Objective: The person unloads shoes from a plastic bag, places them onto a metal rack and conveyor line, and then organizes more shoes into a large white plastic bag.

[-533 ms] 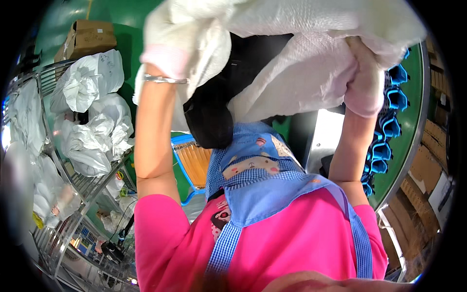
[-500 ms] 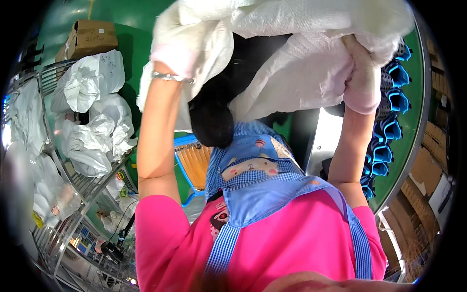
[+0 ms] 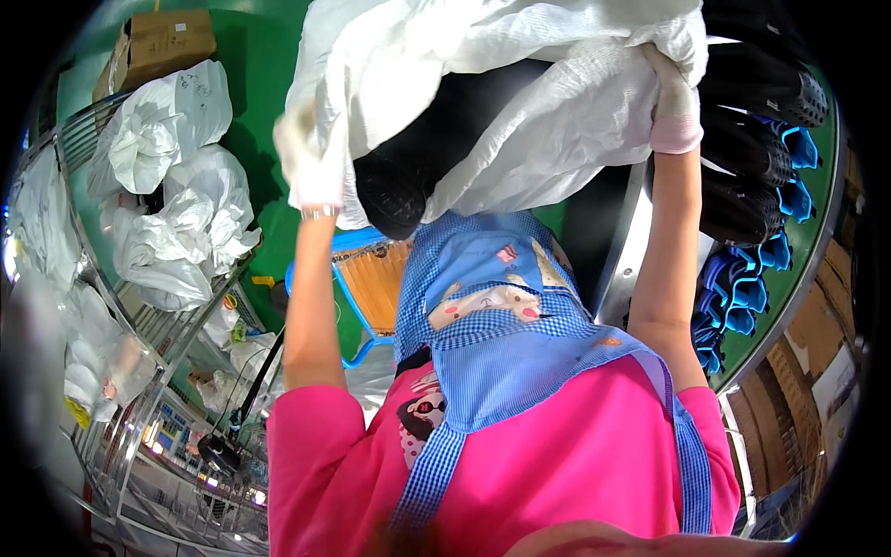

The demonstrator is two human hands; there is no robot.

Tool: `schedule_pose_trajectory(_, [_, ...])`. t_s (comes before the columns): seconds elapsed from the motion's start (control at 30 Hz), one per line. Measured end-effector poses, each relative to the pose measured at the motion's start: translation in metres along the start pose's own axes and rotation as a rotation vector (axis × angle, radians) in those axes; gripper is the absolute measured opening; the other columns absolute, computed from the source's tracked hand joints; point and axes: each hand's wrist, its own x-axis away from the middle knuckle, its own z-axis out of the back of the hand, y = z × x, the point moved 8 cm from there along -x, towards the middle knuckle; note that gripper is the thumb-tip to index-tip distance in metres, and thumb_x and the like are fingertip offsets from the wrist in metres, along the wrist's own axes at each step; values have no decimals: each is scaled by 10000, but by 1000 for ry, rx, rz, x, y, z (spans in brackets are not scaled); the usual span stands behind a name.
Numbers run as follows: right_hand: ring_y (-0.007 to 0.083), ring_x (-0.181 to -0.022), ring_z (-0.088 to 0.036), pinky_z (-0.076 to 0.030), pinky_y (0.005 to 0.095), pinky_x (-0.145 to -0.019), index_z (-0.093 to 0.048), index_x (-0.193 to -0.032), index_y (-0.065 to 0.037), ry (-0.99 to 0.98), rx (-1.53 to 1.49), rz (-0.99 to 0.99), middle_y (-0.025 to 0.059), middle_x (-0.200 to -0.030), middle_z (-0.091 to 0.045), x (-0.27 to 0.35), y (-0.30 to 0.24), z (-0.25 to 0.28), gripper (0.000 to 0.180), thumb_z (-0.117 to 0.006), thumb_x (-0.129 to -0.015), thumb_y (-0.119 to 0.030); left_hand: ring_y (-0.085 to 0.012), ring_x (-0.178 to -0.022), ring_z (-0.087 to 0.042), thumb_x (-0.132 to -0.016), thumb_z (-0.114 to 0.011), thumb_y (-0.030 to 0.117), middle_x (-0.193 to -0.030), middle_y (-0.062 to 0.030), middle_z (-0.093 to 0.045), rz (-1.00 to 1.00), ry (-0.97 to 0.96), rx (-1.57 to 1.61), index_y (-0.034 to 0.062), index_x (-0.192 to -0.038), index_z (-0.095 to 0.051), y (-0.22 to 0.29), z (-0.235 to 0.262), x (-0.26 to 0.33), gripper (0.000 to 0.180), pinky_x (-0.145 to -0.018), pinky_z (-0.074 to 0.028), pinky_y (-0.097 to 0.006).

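Note:
A big white plastic bag (image 3: 566, 121) spreads across the upper middle, its mouth gaping toward me. Black shoe-like things (image 3: 399, 190) show in the opening, mostly in shadow. My right hand (image 3: 673, 111), in a white glove, grips the bag's right edge, its fingertips hidden in the folds. At the left edge, my left hand (image 3: 311, 162), also gloved, is closed against the plastic; it is smeared by motion and its fingers are partly hidden.
Black shoes (image 3: 742, 148) and blue-edged pieces (image 3: 747, 288) line a rack on the right. Full white bags (image 3: 181, 241) rest on a metal rack (image 3: 139, 408) at left, with a cardboard box (image 3: 167, 46) beyond. A blue-framed stool (image 3: 371, 288) stands before me.
The bag has shifted left and its mouth shows more widely. My left hand has come down along the bag's left side; my right hand has moved slightly left. More black shoes show at right.

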Motion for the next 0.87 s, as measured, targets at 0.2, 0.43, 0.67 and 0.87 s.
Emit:
schedule_pose_trajectory(0.2, [184, -949, -624, -503, 285, -845, -623, -1154, -14, 21, 125, -110, 76, -1069, -644, -4, 18, 4, 302, -608, -885, -151, -302, -1189, -514, -770, -726, 532, -1264, -222, -549, 1062, -421, 361, -119, -1248, -480, -164, -48, 196, 844, -983, -417, -350])
schedule_pose_trajectory(0.43, [163, -956, -616, -488, 272, -844, -631, -1131, 2, 4, 134, -37, 63, -1053, -650, -12, 31, 13, 308, -635, -867, -157, -286, -1300, -428, -747, -669, 657, -1426, -250, -408, 1081, -596, 198, -89, -1415, -329, -189, -83, 214, 1057, -1050, -376, -355])
schedule_pose_trajectory(0.67, [182, -1020, -604, -477, 289, -896, -576, -1226, 16, -33, 250, 68, 76, -1140, -629, 13, 9, 6, 367, -601, -891, -133, -339, -1061, -522, -767, -727, 493, -1166, -123, -578, 1378, -112, 982, 92, -1270, -519, -184, -117, 153, 676, -860, -489, -502])
schedule_pose_trajectory(0.87, [195, -1037, -601, -465, 297, -913, -558, -1251, 33, 64, 232, 14, 88, -1166, -626, 25, 38, 46, 416, -624, -873, -127, -308, -1017, -551, -763, -737, 186, -1138, -119, -569, 1252, 58, 989, 86, -1203, -507, -149, -136, 87, 507, -766, -540, -520])
